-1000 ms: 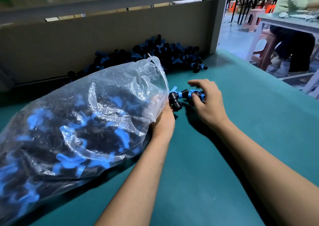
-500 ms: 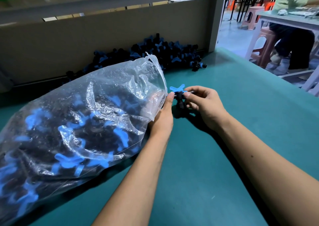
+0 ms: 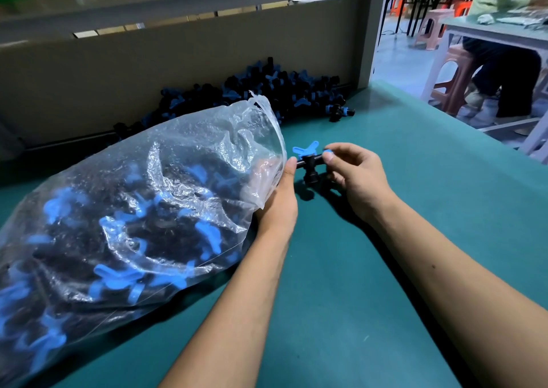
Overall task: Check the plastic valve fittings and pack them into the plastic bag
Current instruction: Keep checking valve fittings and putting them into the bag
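— What's that between the hands?

— One valve fitting [image 3: 308,165], black body with a blue butterfly handle on top, held just above the green table [image 3: 341,269], right by the mouth of the plastic bag [image 3: 133,209].

— Who's got hold of it?

— Both hands. The right hand [image 3: 353,177] pinches the fitting's end at 3 o'clock between thumb and curled fingers. The left hand [image 3: 281,200] has its thumb tip against the end at 9 o'clock; its other fingers are tucked behind the bag's rim, so whether they grip the plastic I cannot tell.

— And the bag?

— It lies on its side, bulging with black and blue fittings, stretching off toward 8 o'clock from the hands.

— More of them anywhere?

— A loose heap of fittings [image 3: 267,91] at 12 o'clock against the back panel [image 3: 118,70], one stray fitting [image 3: 339,111] at its 3 o'clock edge.
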`<state>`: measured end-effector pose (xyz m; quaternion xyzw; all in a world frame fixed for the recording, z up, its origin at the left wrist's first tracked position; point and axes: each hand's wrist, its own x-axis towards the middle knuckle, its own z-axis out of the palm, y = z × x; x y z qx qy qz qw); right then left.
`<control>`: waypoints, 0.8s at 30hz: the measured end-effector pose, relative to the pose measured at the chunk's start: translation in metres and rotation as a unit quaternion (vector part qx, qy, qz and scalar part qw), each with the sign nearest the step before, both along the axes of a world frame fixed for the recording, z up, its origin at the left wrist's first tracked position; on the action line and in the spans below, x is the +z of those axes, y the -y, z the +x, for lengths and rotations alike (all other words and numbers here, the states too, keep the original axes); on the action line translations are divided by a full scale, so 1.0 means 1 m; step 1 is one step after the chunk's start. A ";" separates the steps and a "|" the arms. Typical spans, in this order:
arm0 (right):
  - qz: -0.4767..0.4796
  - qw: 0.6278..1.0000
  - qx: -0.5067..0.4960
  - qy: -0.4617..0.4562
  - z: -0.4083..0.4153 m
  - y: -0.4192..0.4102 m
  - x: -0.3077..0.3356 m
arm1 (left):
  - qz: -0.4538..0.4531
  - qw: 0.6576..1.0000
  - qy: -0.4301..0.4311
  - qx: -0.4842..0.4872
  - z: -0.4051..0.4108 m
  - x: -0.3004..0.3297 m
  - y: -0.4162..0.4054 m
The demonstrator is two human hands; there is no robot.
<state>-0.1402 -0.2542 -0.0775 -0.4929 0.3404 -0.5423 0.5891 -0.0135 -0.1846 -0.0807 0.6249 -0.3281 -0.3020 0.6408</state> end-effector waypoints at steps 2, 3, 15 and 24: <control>-0.011 0.998 -0.053 -0.012 0.000 0.002 -0.001 | 0.004 1.000 -0.010 0.015 0.000 0.000 0.001; -0.030 0.996 -0.070 -0.035 0.001 0.002 -0.002 | 0.014 1.000 -0.005 0.016 0.001 -0.001 0.001; -0.201 0.943 -0.013 -0.267 0.011 -0.006 -0.004 | 0.002 0.999 -0.009 0.031 0.000 0.003 0.000; 0.079 0.994 0.058 0.058 -0.002 -0.003 0.007 | -0.070 0.896 0.429 -0.091 -0.008 0.017 -0.028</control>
